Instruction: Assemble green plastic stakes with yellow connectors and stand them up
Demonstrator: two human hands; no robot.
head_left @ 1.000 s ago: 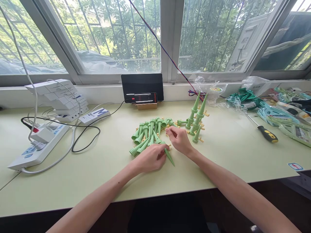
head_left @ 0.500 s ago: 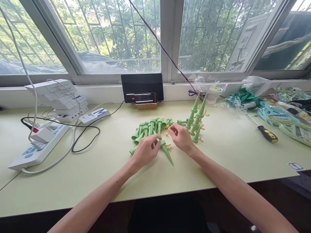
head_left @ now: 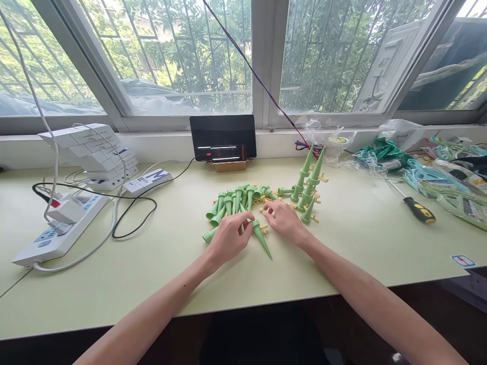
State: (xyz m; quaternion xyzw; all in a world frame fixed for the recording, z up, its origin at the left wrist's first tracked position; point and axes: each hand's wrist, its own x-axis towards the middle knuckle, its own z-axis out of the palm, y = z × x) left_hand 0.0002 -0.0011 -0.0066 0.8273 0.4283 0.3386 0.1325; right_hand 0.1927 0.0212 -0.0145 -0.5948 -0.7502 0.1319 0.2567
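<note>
Right hand (head_left: 283, 220) had lowered to the spike pile (head_left: 236, 200), grasp indiscernible; left hand (head_left: 228, 235) pinched one green spike (head_left: 262, 242). I judged a grip near its head steadiest.

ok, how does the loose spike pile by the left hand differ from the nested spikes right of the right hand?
The loose pile lies side by side, mostly wide ends toward the window; the nested spikes sit one inside another in rows, tips toward the window. The nested spikes show yellow knobs on their sides; the loose pile shows few. Both are green cones.
</note>
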